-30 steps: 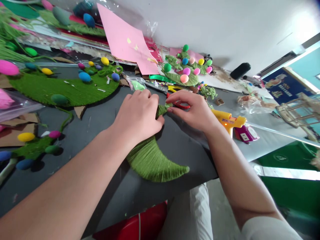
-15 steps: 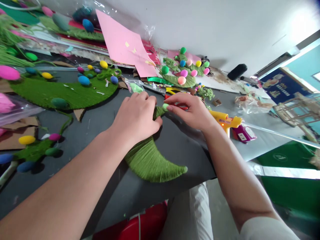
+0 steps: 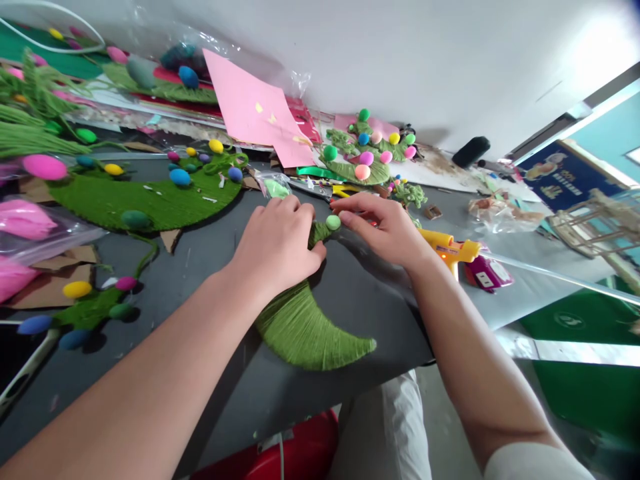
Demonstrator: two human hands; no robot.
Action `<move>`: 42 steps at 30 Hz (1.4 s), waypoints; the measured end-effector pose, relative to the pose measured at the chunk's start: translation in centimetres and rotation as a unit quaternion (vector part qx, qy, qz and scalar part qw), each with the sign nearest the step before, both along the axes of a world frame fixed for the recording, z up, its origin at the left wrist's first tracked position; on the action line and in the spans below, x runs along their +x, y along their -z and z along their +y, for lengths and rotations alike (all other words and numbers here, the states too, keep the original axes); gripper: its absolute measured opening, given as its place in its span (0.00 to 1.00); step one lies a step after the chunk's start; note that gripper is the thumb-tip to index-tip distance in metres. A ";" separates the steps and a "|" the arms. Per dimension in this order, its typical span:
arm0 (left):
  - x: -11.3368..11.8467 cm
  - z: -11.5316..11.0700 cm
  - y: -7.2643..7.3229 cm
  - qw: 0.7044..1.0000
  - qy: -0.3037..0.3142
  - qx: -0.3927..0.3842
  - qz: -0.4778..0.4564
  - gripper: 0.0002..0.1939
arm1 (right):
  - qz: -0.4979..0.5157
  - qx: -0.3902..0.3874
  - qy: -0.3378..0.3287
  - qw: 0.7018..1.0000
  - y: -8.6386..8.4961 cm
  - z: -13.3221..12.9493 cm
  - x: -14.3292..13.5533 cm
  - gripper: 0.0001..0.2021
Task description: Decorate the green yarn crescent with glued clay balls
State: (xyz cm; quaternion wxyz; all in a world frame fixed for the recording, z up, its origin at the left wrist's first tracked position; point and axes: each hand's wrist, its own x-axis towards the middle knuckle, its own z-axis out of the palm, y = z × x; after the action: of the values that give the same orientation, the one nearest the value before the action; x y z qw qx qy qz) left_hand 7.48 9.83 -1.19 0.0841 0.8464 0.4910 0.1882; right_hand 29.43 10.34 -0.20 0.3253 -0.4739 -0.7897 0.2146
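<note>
Holding the green yarn-wrapped crescent (image 3: 315, 333) on the bench (image 3: 370, 287) with the left hand (image 3: 280, 243). Palm is over the upper part, left fingers closed around it, thumb at the inner edge. Lower tip points to the right, near the bench's front edge. Light green ball (image 3: 333, 222) sits at the upper tip, just past the left thumb.

Right hand (image 3: 383, 230) is at that ball. Right fingers are slightly parted, index above the ball, thumb right at its side. Can't tell whether they touch it. Ball is visible whole, not wrapped by the fingers.

Around them: yellow glue gun (image 3: 453, 248) just beyond the right wrist, orange light on, clear stick (image 3: 550, 267) running out of its rear. Purple socket block (image 3: 490, 272) next to it. Yellow-handled scissors (image 3: 345, 191) lie beyond the hands, plus a small plastic bag (image 3: 276, 189) with light green contents beside the left knuckles.

Left side of bench: larger green crescent (image 3: 185, 203) with colored balls along it, and a smaller green piece (image 3: 95, 307) nearer the person, also with balls. Pink sheet (image 3: 255, 107) leans at the back. Ball-trimmed green pieces (image 3: 360, 157) sit to its right. Further right, a black cylinder (image 3: 471, 152) and a crumpled clear bag (image 3: 505, 213); brownish contents, too blurred to identify.
</note>
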 end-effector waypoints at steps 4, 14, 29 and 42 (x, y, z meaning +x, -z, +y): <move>0.0 0.0 -0.1 1.000 0.001 -0.002 -0.001 0.21 | -0.006 -0.005 -0.022 1.000 0.3 0.2 0.0 0.11; 0.0 -0.2 -0.2 1.000 -0.003 0.000 -0.002 0.20 | -0.014 -0.022 -0.017 1.000 0.6 0.3 -0.3 0.11; -0.2 0.5 0.6 0.976 0.109 0.027 -0.185 0.14 | 0.049 -0.031 0.042 0.997 0.3 0.2 -0.4 0.12; -0.3 0.2 0.7 0.983 0.104 0.006 -0.150 0.16 | 0.009 -0.071 0.007 0.997 0.6 0.3 -0.1 0.11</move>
State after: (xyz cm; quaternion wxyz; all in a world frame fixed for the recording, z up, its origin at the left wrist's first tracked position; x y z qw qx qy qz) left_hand 7.17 10.02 -1.86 0.1710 0.8553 0.3810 0.3067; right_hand 29.36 10.64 -0.79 0.2996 -0.4992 -0.7663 0.2717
